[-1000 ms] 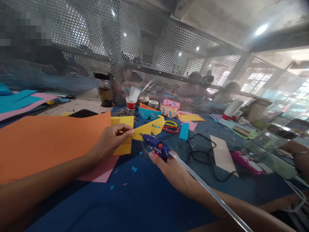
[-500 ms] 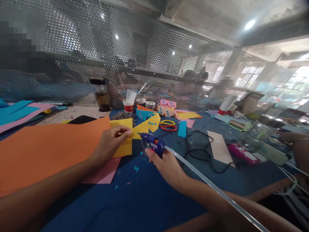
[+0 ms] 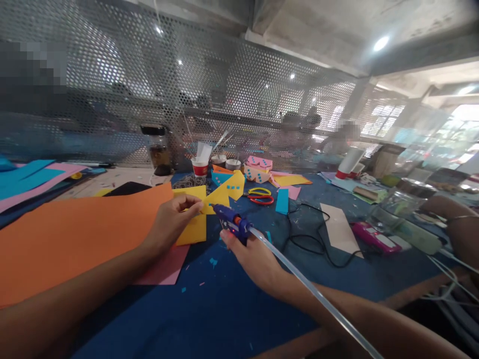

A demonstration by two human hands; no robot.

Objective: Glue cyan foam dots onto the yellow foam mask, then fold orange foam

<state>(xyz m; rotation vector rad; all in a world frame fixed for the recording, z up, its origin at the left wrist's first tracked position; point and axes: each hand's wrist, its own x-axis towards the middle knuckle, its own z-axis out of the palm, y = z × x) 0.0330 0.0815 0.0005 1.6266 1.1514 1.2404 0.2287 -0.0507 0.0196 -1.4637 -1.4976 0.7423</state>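
My left hand pinches the near end of a yellow paper cut-out dotted with small blue squares, holding it tilted up off the blue table. My right hand grips a blue glue gun with a long clear glue stick trailing back over my forearm. The gun's nozzle points at the cut-out's lower edge, close to my left fingertips. A yellow sheet lies under my left hand.
A big orange sheet covers the left, with a pink sheet under it. Scissors, more paper shapes, cups, a jar and a black cable lie further back. Another person's arm rests at the right. A perforated metal screen closes the rear.
The yellow cut-out has tipped further upright. The glue gun and my right hand have shifted slightly left and nearer to the paper's edge. The view has drifted a little.
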